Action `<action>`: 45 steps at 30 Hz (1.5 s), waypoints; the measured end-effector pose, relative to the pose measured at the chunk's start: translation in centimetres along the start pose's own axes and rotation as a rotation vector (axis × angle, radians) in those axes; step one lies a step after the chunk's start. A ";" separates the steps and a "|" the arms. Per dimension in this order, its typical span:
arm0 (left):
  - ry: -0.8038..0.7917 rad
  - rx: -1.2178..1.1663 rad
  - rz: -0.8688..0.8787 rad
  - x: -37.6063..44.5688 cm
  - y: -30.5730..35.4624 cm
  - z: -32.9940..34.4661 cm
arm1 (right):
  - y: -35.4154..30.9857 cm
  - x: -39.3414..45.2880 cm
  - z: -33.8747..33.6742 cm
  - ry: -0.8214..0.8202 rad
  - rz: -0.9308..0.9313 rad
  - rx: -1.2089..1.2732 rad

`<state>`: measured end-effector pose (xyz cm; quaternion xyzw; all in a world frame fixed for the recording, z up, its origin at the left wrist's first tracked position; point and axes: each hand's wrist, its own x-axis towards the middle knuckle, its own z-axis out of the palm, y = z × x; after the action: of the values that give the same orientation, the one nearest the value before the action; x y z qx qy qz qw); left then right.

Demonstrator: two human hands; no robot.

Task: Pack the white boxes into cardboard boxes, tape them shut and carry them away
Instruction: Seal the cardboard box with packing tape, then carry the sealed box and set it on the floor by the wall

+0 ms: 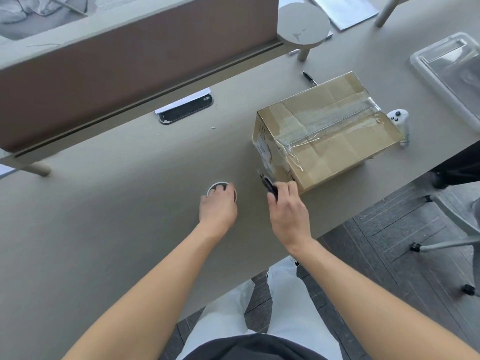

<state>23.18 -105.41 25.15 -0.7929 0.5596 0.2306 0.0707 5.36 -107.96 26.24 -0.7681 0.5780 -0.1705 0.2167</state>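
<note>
taped cardboard box [330, 131] on worktop [104, 203]; left hand [217, 207] fingers gripping tape roll [221, 189], right hand [288, 211] fingers clenched on black cutter [267, 183] beside box.

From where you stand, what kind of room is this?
Most likely an office workstation: a long desk with a divider panel along its back, a cable grommet set in the top, and a wheeled chair base on the carpet tiles.

Left of the cardboard box [327, 131] the table [104, 203] lies open up to the brown divider panel [130, 66], which walls off the far side. To the box's right, a white controller [398, 120] sits just beside it and a clear plastic lid [446, 74] crowds that corner. A pen [309, 77] lies just behind the box.
</note>
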 end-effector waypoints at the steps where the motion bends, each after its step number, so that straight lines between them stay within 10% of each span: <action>1: 0.001 -0.022 -0.009 -0.4 -0.3 -0.1 | 0.7 -0.8 1.0 -0.062 0.070 0.021; 5: -0.002 -0.070 -0.039 -1.6 -1.4 0.1 | 2.4 -1.9 3.9 -0.226 0.310 0.025; 16: 0.001 -0.148 -0.099 -3.4 -0.6 -0.8 | 3.4 -2.4 6.0 -0.245 0.250 -0.174; 32: 0.023 -0.853 -0.167 0.7 10.3 -9.0 | 3.1 5.1 -13.0 0.052 0.082 -0.134; 45: 0.088 -1.208 -0.695 6.9 20.9 -8.2 | 15.9 21.5 -17.9 -0.131 0.391 0.029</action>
<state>8.16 -121.93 32.38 -0.8349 0.0497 0.4332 -0.3358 -10.87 -134.82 33.20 -0.6477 0.6981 -0.0831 0.2937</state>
